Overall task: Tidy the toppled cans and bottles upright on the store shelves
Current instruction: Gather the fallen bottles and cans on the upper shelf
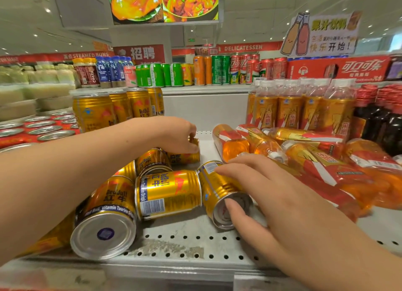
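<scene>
Several gold Red Bull cans lie toppled on the white perforated shelf (185, 245). My left hand (174, 134) reaches to the back and curls its fingers over a far toppled can (187, 156). My right hand (250, 188) lies over a toppled can (215, 188) near the front, fingers spread along its side and thumb on its end. Between them lies another can (169, 192) on its side, and a fourth (106, 221) points its base at me. Orange drink bottles (315, 160) lie toppled in a heap to the right.
Upright gold cans (121, 107) stand at the back left and upright orange bottles (304, 107) at the back right. Dark bottles with red caps (387, 121) stand at the far right. Red tins (41, 129) fill the left. A higher shelf carries more cans and bottles.
</scene>
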The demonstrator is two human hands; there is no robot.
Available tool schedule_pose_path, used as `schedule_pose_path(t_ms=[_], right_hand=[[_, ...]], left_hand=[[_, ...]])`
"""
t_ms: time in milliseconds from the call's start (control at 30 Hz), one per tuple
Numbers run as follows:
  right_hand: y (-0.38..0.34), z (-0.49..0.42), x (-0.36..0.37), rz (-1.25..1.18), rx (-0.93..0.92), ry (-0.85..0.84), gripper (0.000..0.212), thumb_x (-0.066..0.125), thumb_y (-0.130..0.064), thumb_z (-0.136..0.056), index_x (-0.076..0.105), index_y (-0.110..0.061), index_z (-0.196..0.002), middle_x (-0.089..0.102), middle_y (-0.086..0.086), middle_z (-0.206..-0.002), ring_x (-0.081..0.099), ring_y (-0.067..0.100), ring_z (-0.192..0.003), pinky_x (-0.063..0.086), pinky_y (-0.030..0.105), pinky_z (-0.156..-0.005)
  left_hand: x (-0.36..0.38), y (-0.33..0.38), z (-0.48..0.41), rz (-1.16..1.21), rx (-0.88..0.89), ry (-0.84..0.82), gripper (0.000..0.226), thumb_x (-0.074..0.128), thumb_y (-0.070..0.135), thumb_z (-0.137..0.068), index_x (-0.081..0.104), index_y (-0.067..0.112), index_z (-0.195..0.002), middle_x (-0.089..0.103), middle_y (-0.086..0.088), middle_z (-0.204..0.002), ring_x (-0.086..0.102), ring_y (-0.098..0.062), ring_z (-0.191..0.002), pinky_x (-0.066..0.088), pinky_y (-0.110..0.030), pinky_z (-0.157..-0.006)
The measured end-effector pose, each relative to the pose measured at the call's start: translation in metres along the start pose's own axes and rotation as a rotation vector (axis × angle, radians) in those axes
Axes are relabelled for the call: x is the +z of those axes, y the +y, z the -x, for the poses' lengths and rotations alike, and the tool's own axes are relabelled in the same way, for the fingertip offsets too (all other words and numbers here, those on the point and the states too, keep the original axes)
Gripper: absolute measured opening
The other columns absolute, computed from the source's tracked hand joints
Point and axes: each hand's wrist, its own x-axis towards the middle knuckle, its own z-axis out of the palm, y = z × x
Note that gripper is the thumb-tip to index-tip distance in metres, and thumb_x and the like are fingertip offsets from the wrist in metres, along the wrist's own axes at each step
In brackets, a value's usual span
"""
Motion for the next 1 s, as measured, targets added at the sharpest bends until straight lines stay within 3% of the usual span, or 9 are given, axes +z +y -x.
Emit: schedule_pose_path(t_ms=[200, 433, 600, 767, 900, 1000], right_hand=[[-0.004, 0.003, -0.001, 0.061, -0.007, -0.017, 0.043, 0.055, -0.040, -0.090, 0.054, -0.031, -0.132, 0.051, -0.008, -0.128, 0.054, 0.011, -0.116, 0.054, 0.030, -0.088], [-0.001, 0.012, -0.021, 0.134, -0.028, -0.027, 0.032, 0.057, -0.038, -0.088, 0.063, -0.027, -0.117, 0.060, -0.005, -0.114, 0.060, 0.015, -0.101, 0.053, 0.027, -0.081], [0.006, 0.020, -0.029, 0.154, -0.068, -0.140, 0.029, 0.035, -0.048, -0.098, 0.047, -0.036, -0.122, 0.048, -0.012, -0.115, 0.051, 0.011, -0.100, 0.045, 0.026, -0.084], [0.012, 0.022, -0.035, 0.109, -0.154, -0.176, 0.030, 0.039, -0.043, -0.099, 0.048, -0.032, -0.125, 0.052, -0.012, -0.120, 0.051, 0.011, -0.107, 0.043, 0.028, -0.090], [0.018, 0.032, -0.038, 0.113, -0.150, -0.176, 0.030, 0.052, -0.039, -0.093, 0.060, -0.026, -0.120, 0.061, -0.006, -0.114, 0.057, 0.015, -0.106, 0.047, 0.031, -0.088], [0.030, 0.042, -0.037, 0.077, -0.120, -0.062, 0.029, 0.056, -0.036, -0.090, 0.066, -0.025, -0.116, 0.063, -0.006, -0.112, 0.059, 0.014, -0.105, 0.049, 0.030, -0.088]], left_hand=[[-0.003, 0.003, 0.010, 0.025, -0.012, 0.039, 0.057, 0.051, 0.058, -0.097, 0.047, 0.027, -0.145, 0.056, -0.004, -0.136, 0.056, -0.028, -0.117, 0.047, -0.034, -0.088], [-0.012, 0.016, 0.023, 0.041, -0.040, 0.018, 0.055, 0.052, 0.059, -0.096, 0.049, 0.030, -0.142, 0.058, -0.003, -0.133, 0.057, -0.025, -0.113, 0.048, -0.034, -0.089], [-0.015, 0.030, 0.038, 0.081, -0.023, 0.007, 0.051, 0.056, 0.059, -0.094, 0.054, 0.031, -0.137, 0.058, 0.000, -0.131, 0.058, -0.023, -0.112, 0.051, -0.035, -0.092], [-0.018, 0.052, 0.047, 0.055, -0.010, 0.069, 0.041, 0.057, 0.049, -0.097, 0.058, 0.032, -0.134, 0.057, 0.002, -0.128, 0.058, -0.023, -0.113, 0.049, -0.031, -0.089], [-0.029, 0.068, 0.054, 0.315, -0.004, 0.178, 0.032, 0.053, 0.050, -0.099, 0.065, 0.033, -0.123, 0.068, 0.010, -0.118, 0.064, -0.013, -0.102, 0.055, -0.036, -0.090], [-0.032, 0.078, 0.067, 0.488, 0.055, 0.121, 0.035, 0.053, 0.059, -0.096, 0.068, 0.037, -0.119, 0.069, 0.018, -0.110, 0.065, -0.001, -0.096, 0.057, -0.029, -0.088]])
